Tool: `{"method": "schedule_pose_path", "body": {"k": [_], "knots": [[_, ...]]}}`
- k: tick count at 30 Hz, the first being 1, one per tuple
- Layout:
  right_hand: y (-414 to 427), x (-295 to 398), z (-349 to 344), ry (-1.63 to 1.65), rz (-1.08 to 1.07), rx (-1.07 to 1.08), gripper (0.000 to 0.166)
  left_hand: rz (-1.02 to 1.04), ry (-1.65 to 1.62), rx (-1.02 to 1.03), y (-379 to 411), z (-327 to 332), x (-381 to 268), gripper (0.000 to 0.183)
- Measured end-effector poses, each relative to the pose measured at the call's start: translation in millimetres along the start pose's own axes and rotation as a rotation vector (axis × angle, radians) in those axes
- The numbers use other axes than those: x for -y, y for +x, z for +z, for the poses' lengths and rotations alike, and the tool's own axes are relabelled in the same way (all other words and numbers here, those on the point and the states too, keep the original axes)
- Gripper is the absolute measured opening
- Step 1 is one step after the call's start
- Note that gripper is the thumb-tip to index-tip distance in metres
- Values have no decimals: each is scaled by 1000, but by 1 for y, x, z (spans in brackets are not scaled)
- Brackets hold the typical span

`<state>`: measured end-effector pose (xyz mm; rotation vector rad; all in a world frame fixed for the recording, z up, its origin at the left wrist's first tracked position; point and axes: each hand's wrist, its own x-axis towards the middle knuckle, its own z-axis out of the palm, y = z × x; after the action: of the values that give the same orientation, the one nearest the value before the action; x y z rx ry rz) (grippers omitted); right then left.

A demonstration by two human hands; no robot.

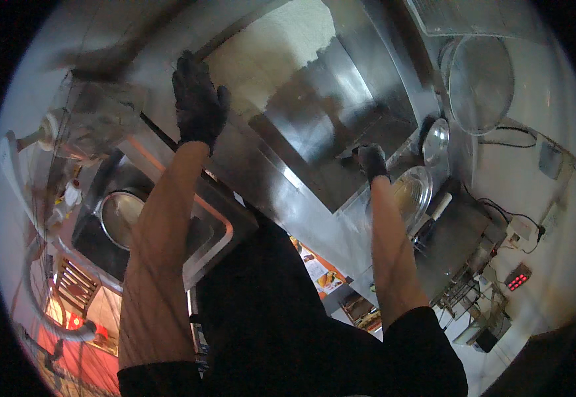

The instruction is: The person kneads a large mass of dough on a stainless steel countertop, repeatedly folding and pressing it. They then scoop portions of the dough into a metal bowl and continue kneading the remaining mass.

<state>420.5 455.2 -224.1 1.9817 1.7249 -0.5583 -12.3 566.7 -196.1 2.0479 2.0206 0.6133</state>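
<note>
My left hand (197, 101), in a dark glove, is raised at the upper left with the palm flat and the thumb apart, holding nothing. My right hand (373, 161), also gloved, is curled over the near right part of a shallow rectangular metal basin (318, 171). A small dark shape shows beside its fingers; whether it is gripped is unclear. Over the far left part of the basin spreads a pale layer (293, 34) with a ragged edge against the shiny metal floor. What this layer is cannot be told.
A round bowl (121, 218) stands in the sink area left of me, near a pale hose (32, 288). To the right are a round metal dish (437, 142), clear stacked round containers (412, 193) and a large round strainer-like disc (481, 84). A device with red lights (518, 278) is farther right.
</note>
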Motion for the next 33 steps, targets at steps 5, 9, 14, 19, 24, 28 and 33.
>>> {"method": "schedule_pose_path", "body": {"k": [5,9,14,19,24,28,33], "knots": [[92,26,14,-24,-135,27,16,19,-77,-22,2,1,-5,62],[124,155,-37,-3,-435,-335,17,-11,3,55,5,-5,-6,60],[117,222,-133,-219,-502,30,30,-3,60,32,0,-4,1,60],[88,107,-112,-25,-553,-246,22,-21,76,75,2,-5,-3,61],[74,-49,-52,-84,-255,-171,21,-13,64,82,9,-5,-10,61],[109,-55,-41,-255,-284,14,22,-71,45,72,10,-10,-12,62],[186,21,-52,-91,-295,4,28,-69,-23,100,7,-3,-9,63]]}}
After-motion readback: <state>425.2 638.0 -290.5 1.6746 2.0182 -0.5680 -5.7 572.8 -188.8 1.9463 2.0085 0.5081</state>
